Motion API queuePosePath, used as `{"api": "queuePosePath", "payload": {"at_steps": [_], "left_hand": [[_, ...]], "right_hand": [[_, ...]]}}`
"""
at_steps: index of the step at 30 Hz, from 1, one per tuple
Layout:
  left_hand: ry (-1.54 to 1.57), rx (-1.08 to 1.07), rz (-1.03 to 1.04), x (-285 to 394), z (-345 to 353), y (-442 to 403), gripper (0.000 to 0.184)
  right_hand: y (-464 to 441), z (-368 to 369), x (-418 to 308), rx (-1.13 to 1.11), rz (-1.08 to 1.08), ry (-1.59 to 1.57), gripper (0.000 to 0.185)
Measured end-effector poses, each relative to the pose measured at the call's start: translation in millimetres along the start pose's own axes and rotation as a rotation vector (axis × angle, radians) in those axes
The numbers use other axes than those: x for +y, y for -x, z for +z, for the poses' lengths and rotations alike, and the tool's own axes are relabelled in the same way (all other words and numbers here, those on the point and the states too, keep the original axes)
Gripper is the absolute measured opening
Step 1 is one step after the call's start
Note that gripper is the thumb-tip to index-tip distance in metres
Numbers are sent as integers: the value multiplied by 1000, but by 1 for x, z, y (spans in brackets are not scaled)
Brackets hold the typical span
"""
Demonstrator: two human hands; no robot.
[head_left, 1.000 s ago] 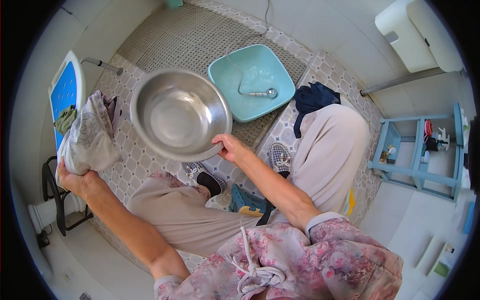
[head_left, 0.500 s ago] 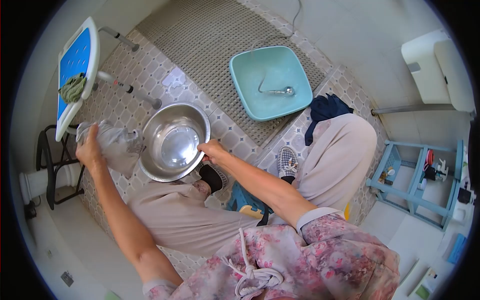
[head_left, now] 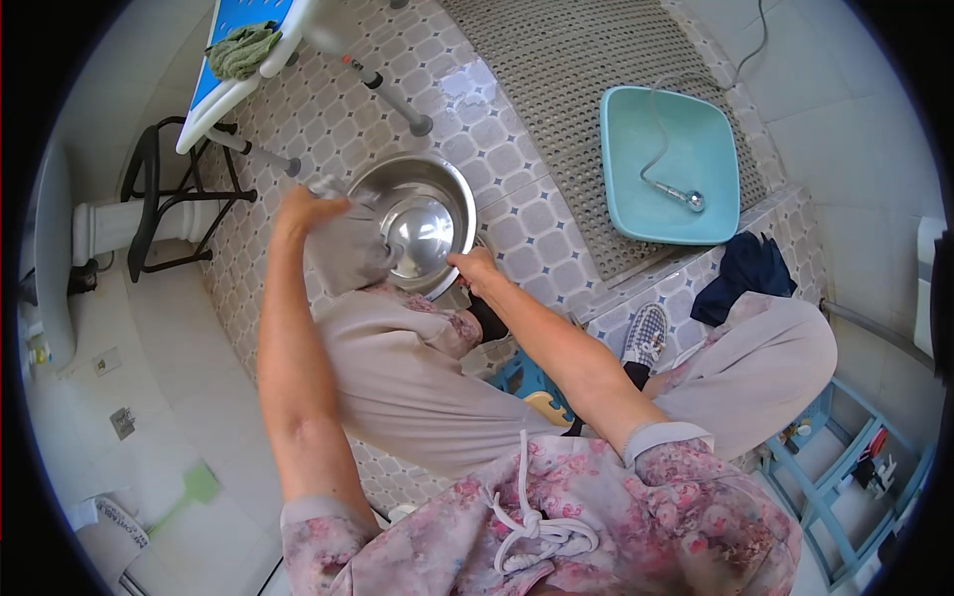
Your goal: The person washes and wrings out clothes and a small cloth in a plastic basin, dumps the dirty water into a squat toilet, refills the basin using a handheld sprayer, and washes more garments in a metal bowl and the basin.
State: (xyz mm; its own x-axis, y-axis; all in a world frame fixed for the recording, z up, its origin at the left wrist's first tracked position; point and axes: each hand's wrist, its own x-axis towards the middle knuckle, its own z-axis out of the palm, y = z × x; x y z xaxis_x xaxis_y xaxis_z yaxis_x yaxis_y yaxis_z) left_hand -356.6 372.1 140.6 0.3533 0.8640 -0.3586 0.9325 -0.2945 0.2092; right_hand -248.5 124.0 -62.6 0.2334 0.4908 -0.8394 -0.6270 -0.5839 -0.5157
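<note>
My left hand (head_left: 303, 212) is closed on a bunched light grey cloth (head_left: 346, 250), which hangs down and overlaps the left side of a stainless steel basin (head_left: 453, 194). Whether the cloth touches the basin's rim, I cannot tell. With its fingers pinched, my right hand (head_left: 475, 269) grips the basin's near right rim. The basin sits on the tiled floor and its shiny bottom shows; my left hand and the cloth hide part of its left wall.
A turquoise tub (head_left: 671, 164) holding a shower head (head_left: 694, 201) stands on a grey perforated mat (head_left: 556, 89). Dark blue cloth (head_left: 743, 278) lies by my right knee. At left are a blue-and-white shower seat (head_left: 214, 94) with a green cloth (head_left: 242, 52) and a black folding frame (head_left: 149, 199).
My left hand has swung the grey cloth rightward, from beside the basin to over its left side. My right hand stays on the rim. The camera view has turned, shifting the surroundings.
</note>
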Motion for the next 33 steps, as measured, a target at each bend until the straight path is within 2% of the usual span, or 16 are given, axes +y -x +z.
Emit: {"api": "queuePosePath", "payload": {"at_steps": [3,6,7,8,11,12,13,15,19,21,23,24,25,28,30,33], "left_hand": [[-98,-379,-75,39,-26,15,70],[55,-170,8,35,-29,7,68],[30,-97,93,37,-33,2,67],[46,-42,107,37,-35,1,66],[110,102,149,91,-59,25,64],[100,117,173,99,-60,26,63],[91,133,201,107,-61,26,62],[68,154,253,118,-63,25,59],[48,163,415,146,-44,20,53],[52,129,486,166,-43,27,50],[56,74,529,181,-42,34,49],[59,67,543,187,-42,36,48],[56,62,557,192,-42,39,48],[59,45,562,204,-49,49,47],[59,40,567,206,-50,53,47],[45,31,593,206,-48,55,47]], "right_hand": [[-4,10,2,-7,30,70,21],[-19,6,15,81,20,52,21],[-28,-2,16,-57,89,32,22],[-34,-1,20,-70,78,29,24],[-14,-7,-7,-70,25,82,30],[-30,-9,-5,-29,-76,126,30],[-35,-11,-15,15,-178,168,30],[-15,-33,-55,-3,-167,351,31],[-14,-94,-143,-73,-189,438,32],[-26,-150,-195,-4,-453,749,26],[26,-195,-260,110,-621,1031,28],[41,-219,-297,155,-746,1535,27],[81,-232,-316,307,-776,1643,27],[140,-295,-363,376,-528,2048,28],[153,-346,-370,353,-496,2139,27],[196,-387,-348,277,-420,2049,35]]}}
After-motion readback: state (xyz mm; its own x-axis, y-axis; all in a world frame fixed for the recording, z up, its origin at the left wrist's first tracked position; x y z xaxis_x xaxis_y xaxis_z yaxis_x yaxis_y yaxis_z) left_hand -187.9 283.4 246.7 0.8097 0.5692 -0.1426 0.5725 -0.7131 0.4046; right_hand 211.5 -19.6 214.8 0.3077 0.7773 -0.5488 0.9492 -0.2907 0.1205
